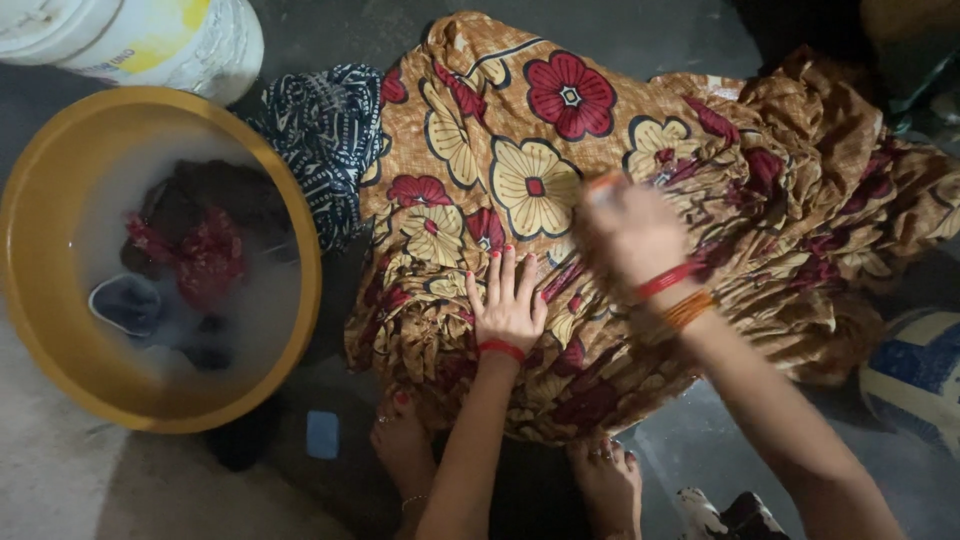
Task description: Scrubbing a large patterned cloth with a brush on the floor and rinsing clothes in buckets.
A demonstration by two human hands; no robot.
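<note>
Your left hand (508, 305) lies flat, fingers spread, pressing down on the floral cloth (520, 190) and gripping nothing; your right hand (625, 235) is blurred above the same cloth and appears closed round a small object, but you cannot tell from this view what it is or how firmly it is held. The cloth is spread in a rumpled heap on the grey floor (700, 460), in front of your bare feet (610, 480) and just right of the yellow basin (40, 330). It is brown-orange, printed with large red and cream flowers, and heavily creased. Judge it soft, limp and probably wet, hence heavier than it looks and inclined to cling and slide; take it by a gathered fold near the edge, not by a single layer. A dark patterned garment (320, 140) lies against its left side, touching it. The basin holds cloudy water with dark and red clothes soaking. A small blue bar (322, 434) lies on the floor near your left foot.
</note>
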